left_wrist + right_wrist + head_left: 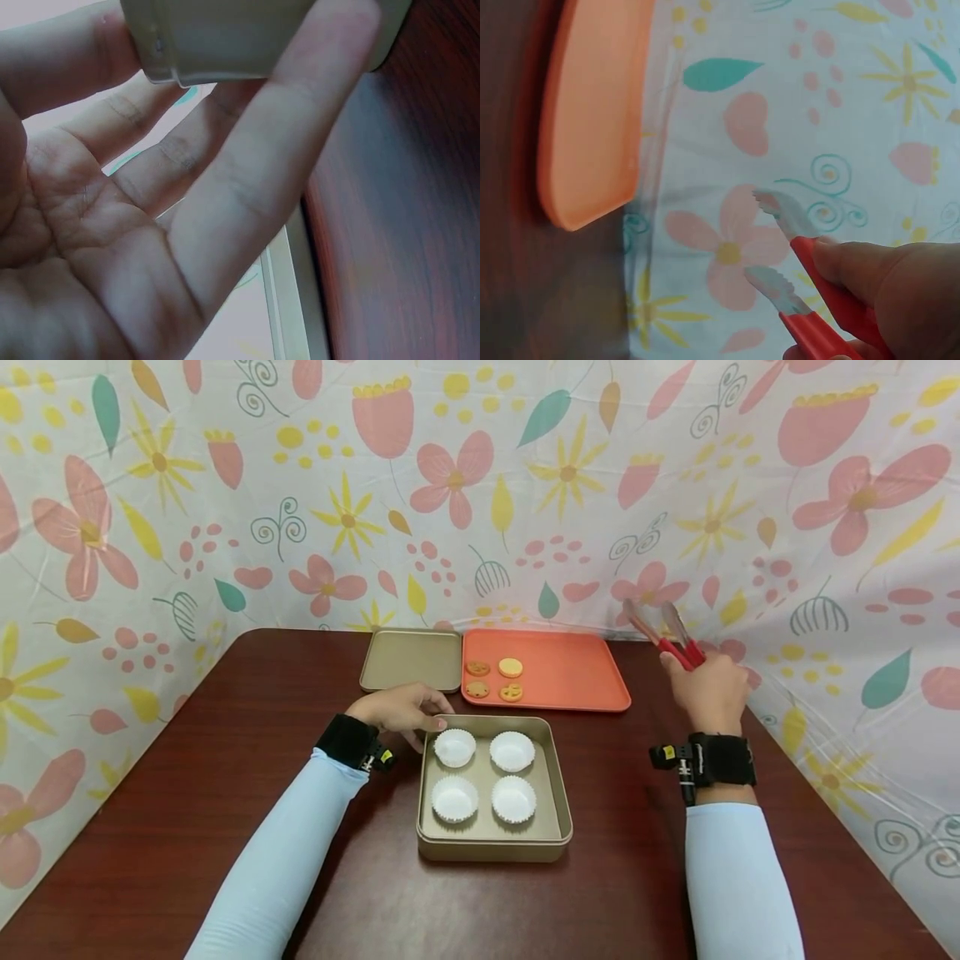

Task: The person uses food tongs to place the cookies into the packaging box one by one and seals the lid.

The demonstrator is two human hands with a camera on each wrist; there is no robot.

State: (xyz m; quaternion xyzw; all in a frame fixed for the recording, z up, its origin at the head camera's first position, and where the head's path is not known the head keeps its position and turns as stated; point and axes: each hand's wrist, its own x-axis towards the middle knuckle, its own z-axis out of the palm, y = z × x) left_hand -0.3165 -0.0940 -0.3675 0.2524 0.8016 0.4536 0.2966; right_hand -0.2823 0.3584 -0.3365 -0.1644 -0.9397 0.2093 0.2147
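Square gold metal pan is holding four white fluted cups; left hand is pinching its far-left corner; right hand, right of pan, is clamping fingers around red-handled metal tongs.

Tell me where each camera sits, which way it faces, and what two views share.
Head: on the person's head, looking forward and down over the table at the pan; left hand, right hand and both sleeved forearms show.
Left wrist: on that wrist, looking past the palm to the pan; palm and fingers show.
Right wrist: on that wrist, looking past the tongs toward the cloth and orange tray; part of the hand shows.
Shared: head and right wrist both show the tongs, cloth and orange tray.
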